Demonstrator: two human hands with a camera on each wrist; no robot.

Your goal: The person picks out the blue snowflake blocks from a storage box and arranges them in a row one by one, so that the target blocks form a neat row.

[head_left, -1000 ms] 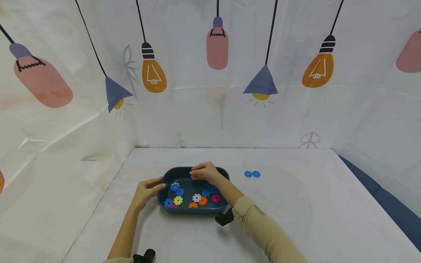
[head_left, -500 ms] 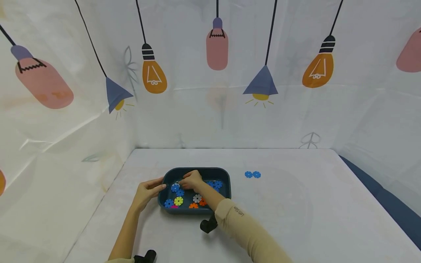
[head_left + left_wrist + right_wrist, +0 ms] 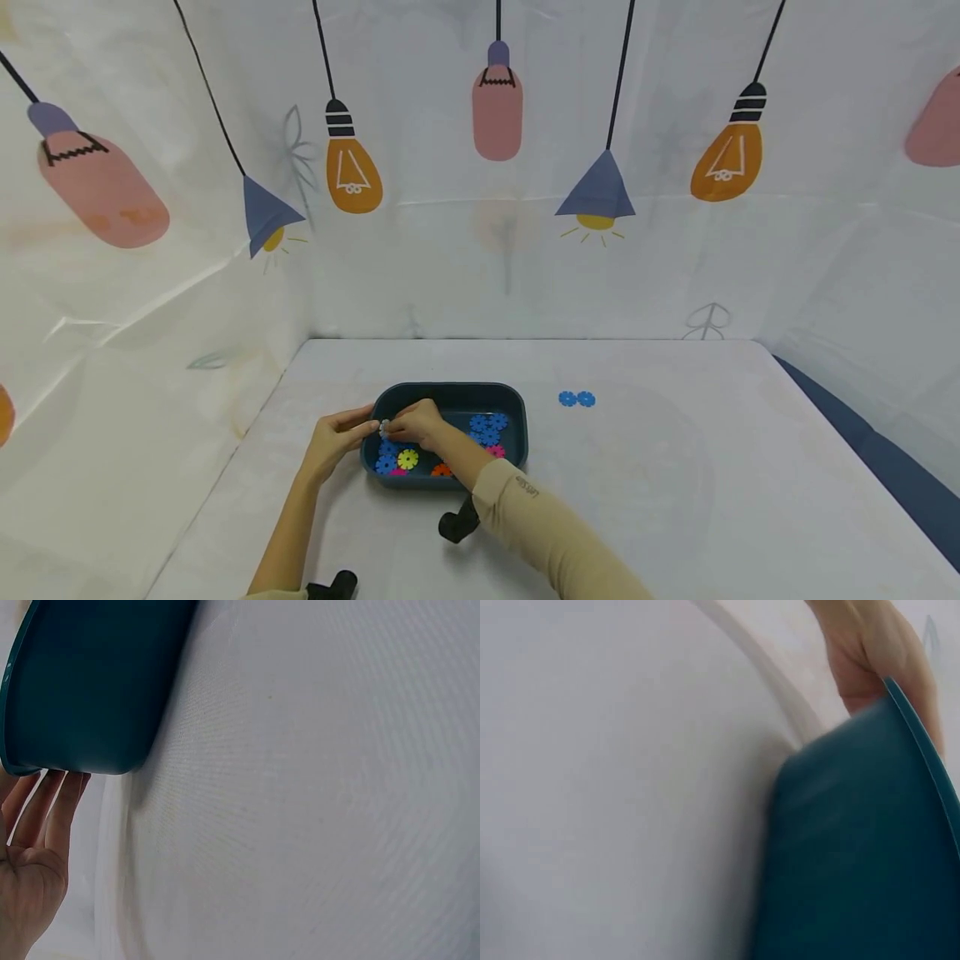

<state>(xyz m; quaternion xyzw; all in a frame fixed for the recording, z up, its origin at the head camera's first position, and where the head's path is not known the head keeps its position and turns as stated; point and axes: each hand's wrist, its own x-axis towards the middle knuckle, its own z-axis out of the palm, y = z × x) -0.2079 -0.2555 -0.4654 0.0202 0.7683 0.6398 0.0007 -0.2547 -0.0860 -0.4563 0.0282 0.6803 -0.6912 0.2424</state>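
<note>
A dark teal tray [image 3: 450,482] holds several small flower-shaped plastic discs. My left hand [image 3: 343,433] grips the tray's left end, thumb at the rim; in the left wrist view its fingers [image 3: 56,814] touch the outer wall. Inside the tray, my right hand [image 3: 420,423] has its fingertips at a white disc [image 3: 383,428] near the left end, seemingly pinching it. Below lie a blue disc [image 3: 386,464] and a yellow disc [image 3: 407,459]. More blue discs [image 3: 488,429] and a pink disc [image 3: 496,451] lie to the right. The tray wall hides the right fingertips in the right wrist view.
Two blue discs [image 3: 577,399] lie side by side on the white table [image 3: 645,467], right of the tray. A wall sheet printed with lamps [image 3: 495,250] stands behind. Black wrist mounts [image 3: 459,522] hang below the sleeves.
My right hand has come down into the tray and moved left to the discs at its left end. The white disc there has shifted left. My left hand has stayed on the tray.
</note>
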